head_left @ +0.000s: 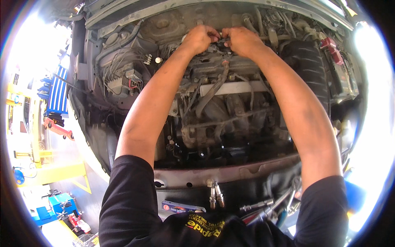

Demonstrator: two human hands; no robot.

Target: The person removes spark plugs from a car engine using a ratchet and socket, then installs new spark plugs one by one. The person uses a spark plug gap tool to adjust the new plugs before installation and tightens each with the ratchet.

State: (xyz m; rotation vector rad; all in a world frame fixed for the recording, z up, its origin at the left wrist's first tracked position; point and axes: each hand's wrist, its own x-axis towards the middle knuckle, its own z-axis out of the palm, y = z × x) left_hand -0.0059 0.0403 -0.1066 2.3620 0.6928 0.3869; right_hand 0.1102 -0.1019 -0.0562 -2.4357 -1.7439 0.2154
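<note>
Both my arms reach over the engine (226,70) to its far side. My left hand (200,39) is closed, its fingertips bent in toward small dark parts at the back of the engine. Close on its right, my right hand (242,41) is closed too, thumb and finger pinched together. What the fingertips hold is too small and dark to make out. Nearer me, a rubber hose (214,88) runs down over the engine. Two spark plugs (216,195) lie side by side at the front edge of the bay, with a small blue box (183,207) to their left.
A ratchet with a socket (258,205) and other hand tools lie at the front right. The battery's red terminal cover (331,50) and a black ribbed duct (305,66) stand on the right. Loose wiring (133,78) is on the left. A blue tool cabinet (57,92) stands beyond the car.
</note>
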